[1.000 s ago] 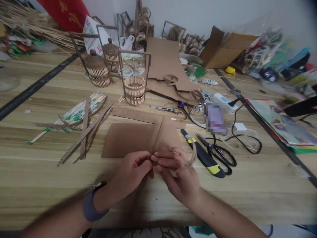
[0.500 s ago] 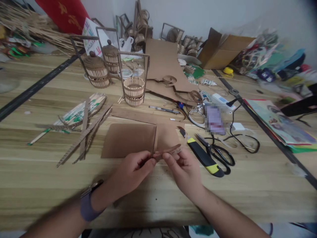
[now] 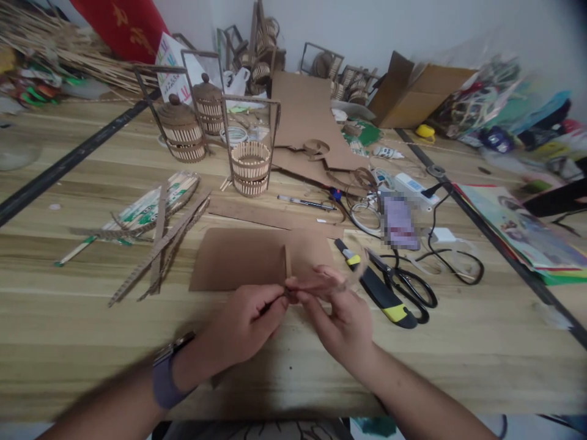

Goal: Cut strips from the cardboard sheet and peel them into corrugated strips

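Note:
Both hands pinch a thin brown cardboard strip (image 3: 288, 263) near the front of the table. My left hand (image 3: 250, 321) is closed on it with thumb and forefinger; one end of the strip sticks up beyond the fingertips. My right hand (image 3: 343, 321) pinches it close beside, and a curled length loops out to the right, blurred. Beneath and behind the fingers lies a flat cardboard sheet (image 3: 238, 256). A black-and-yellow utility knife (image 3: 378, 293) and black-handled scissors (image 3: 410, 287) rest just right of my right hand.
Loose cardboard strips (image 3: 160, 253) and a packet of sticks (image 3: 156, 205) lie on the left. Behind stand a small slatted bucket (image 3: 250, 168) with a tall handle and two lidded ones. A pen (image 3: 305, 201), power strip (image 3: 413, 189) and open box (image 3: 419, 95) are farther back.
The strip has turned between my fingers: its upright end is shorter, and a curled length now swings out past my right hand. My right fingers have shifted slightly down.

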### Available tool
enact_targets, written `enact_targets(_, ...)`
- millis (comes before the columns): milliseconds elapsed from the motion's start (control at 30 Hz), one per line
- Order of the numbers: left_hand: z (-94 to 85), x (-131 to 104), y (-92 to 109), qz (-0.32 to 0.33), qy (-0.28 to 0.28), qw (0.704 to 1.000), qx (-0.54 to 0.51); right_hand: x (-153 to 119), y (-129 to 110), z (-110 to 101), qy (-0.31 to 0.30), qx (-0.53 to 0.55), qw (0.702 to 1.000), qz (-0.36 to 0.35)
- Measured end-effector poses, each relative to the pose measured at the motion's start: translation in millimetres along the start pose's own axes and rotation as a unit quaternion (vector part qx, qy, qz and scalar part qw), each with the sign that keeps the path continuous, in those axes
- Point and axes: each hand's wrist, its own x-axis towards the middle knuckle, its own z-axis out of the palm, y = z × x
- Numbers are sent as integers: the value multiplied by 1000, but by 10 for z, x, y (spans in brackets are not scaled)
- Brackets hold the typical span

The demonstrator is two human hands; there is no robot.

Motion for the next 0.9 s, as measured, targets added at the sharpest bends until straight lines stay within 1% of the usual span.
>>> enact_targets(100, -13, -4, 5, 25, -4, 1000, 14, -1, -17, -17, 4, 45, 996, 75)
enact_targets(167, -21, -6, -3, 22, -13, 1000, 9, -4, -18, -18, 9, 58, 995, 80)
enact_targets(300, -22, -2, -36, -25, -37, 997, -57, -11, -10, -10, 7, 20, 999, 24)
enact_targets(400, -6, 13, -59, -51, -36, 993, -96, -27, -7, 7, 1, -9, 1000, -22)
enact_targets(533, 32, 41, -65, -72, -11, 984, -160, -73, -9, 61, 11, -27, 996, -89)
enact_targets(667, 69, 49, -54, -92, 44, 981, -162, -112, -21, 109, -1, -48, 992, -114)
enact_targets(733, 77, 44, -43, -94, 57, 981, -161, -111, -29, 107, -8, -42, 993, -113)
enact_targets(800, 75, 36, -26, -94, 56, 982, -157, -92, -38, 84, -7, -22, 995, -96)
enact_targets(867, 65, 25, -8, -100, 52, 984, -138, -64, -48, 49, -9, 1, 999, -52)
enact_targets(900, 58, 19, 0, -101, 49, 986, -127, -51, -51, 32, -10, 14, 1000, -18)
